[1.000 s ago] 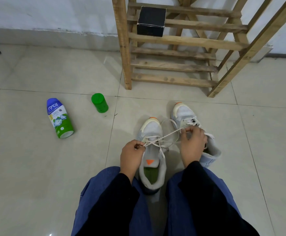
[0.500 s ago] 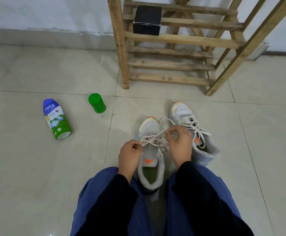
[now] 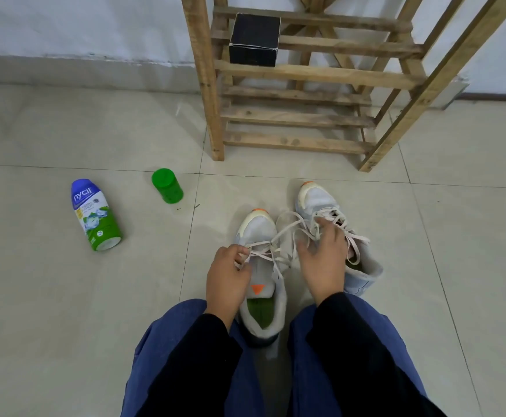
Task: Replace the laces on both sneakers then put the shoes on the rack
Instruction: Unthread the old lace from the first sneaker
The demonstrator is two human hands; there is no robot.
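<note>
Pale glossy floor tiles (image 3: pixel 65 296) carry everything, with a white wall behind. Taking twelve o'clock as straight ahead of the person, the near white mesh sneaker with an orange toe tip and green insole (image 3: pixel 257 233) lies between the blue-trousered knees (image 3: pixel 167 341). Its long axis runs heel at six, toe at twelve. A cream flat lace (image 3: pixel 278 236) crosses its upper eyelets and runs out towards two o'clock.

The left hand (image 3: pixel 226 278) sits at the sneaker's nine o'clock side and pinches one lace end between thumb and fingers. The right hand (image 3: pixel 325 260) is at two to three o'clock, fingers spread and relaxed. The looped strand lies across its fingertips (image 3: pixel 321 224) rather than clamped, as far as shows. So the free loop lies just ahead of the right hand, towards eleven o'clock from it, and that hand is the nearer one. My guess is that it must close on that strand for the next pull or knot.

Under the right hand, at one to two o'clock of the near shoe, is the matching second white sneaker (image 3: pixel 318 197), already laced, toe towards eleven. The slatted raw-wood shoe rack (image 3: pixel 299 115) stands at twelve to one o'clock, well apart, with a black cardboard box (image 3: pixel 254 40) on an upper shelf. A green plastic jar (image 3: pixel 167 186) sits at ten o'clock. Farther out, at nine to ten, lies a blue-and-green powder bottle (image 3: pixel 95 215) on its side.
</note>
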